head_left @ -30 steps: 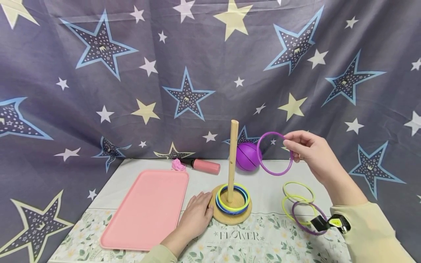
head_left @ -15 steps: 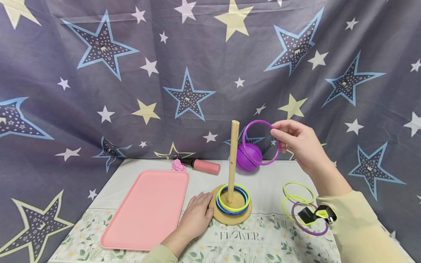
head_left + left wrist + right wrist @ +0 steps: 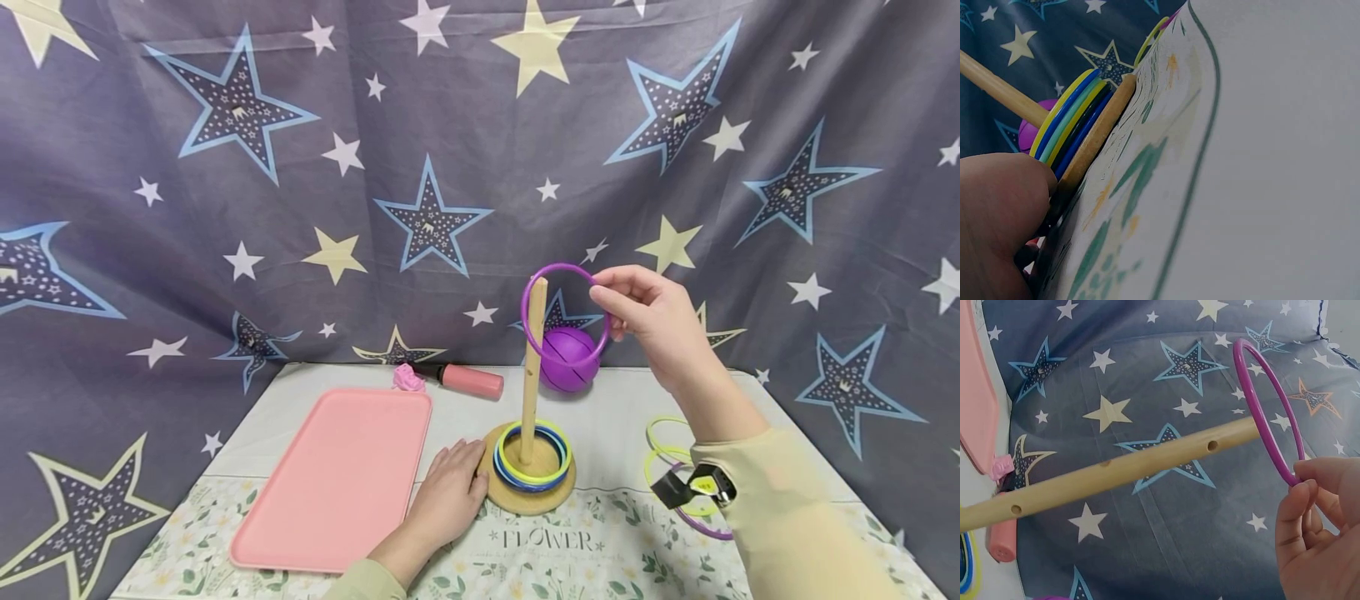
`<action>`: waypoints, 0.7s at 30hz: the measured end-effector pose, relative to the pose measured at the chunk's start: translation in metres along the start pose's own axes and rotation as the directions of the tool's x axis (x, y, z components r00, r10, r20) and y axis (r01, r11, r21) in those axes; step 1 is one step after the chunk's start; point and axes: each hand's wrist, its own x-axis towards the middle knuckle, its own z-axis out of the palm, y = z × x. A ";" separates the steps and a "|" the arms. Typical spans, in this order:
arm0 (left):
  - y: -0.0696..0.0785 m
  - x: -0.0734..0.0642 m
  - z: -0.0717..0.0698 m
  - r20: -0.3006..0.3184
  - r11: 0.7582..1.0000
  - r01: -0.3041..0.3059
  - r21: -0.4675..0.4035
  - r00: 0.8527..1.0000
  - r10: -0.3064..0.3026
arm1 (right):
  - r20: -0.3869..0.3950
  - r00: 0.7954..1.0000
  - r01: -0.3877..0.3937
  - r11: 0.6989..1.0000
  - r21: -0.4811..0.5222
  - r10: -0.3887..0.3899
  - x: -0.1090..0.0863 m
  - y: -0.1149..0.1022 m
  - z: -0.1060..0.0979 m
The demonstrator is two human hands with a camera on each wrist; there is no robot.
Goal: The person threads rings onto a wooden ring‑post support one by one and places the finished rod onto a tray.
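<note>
In the head view my right hand (image 3: 648, 321) pinches a purple ring (image 3: 1250, 400) by its rim between thumb and fingertips. The ring stands tilted at the top of a wooden post (image 3: 531, 383); in the right wrist view its rim crosses the post's end, and whether it encircles the post I cannot tell. My left hand (image 3: 446, 496) lies on the table with extended fingers against the round wooden base (image 3: 525, 504). Around the post's foot several stacked rings (image 3: 1054, 119) in yellow, blue and mint rest on that base.
A pink tray (image 3: 330, 483) lies at left. Behind are a pink crumpled item (image 3: 408, 377), a pink-and-black pump-like cylinder (image 3: 471, 381) and a purple ball (image 3: 568, 379). Loose yellow rings (image 3: 663, 420) and another purple ring (image 3: 705, 531) lie at right, partly behind my right forearm. A star-patterned curtain (image 3: 450, 100) hangs behind.
My right hand has carried the purple ring left and upward, from beside the ball to the post's top. My left hand has stayed at the base.
</note>
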 end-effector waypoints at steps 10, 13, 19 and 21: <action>-0.001 0.001 0.001 0.023 1.000 0.025 0.003 0.999 -0.025 | -0.037 0.999 -0.006 1.000 0.020 0.006 0.002 0.007 0.018; -0.001 0.001 0.001 0.022 1.000 0.019 0.008 1.000 -0.019 | -0.047 0.999 -0.011 1.000 0.025 0.012 0.003 0.009 0.021; -0.001 0.001 0.001 0.014 1.000 0.006 0.012 1.000 -0.006 | -0.062 0.998 -0.024 0.999 0.023 0.025 0.003 0.015 0.026; -0.001 0.000 0.001 0.011 1.000 0.004 0.013 1.000 -0.004 | -0.065 0.997 -0.028 0.999 0.023 0.029 0.003 0.017 0.027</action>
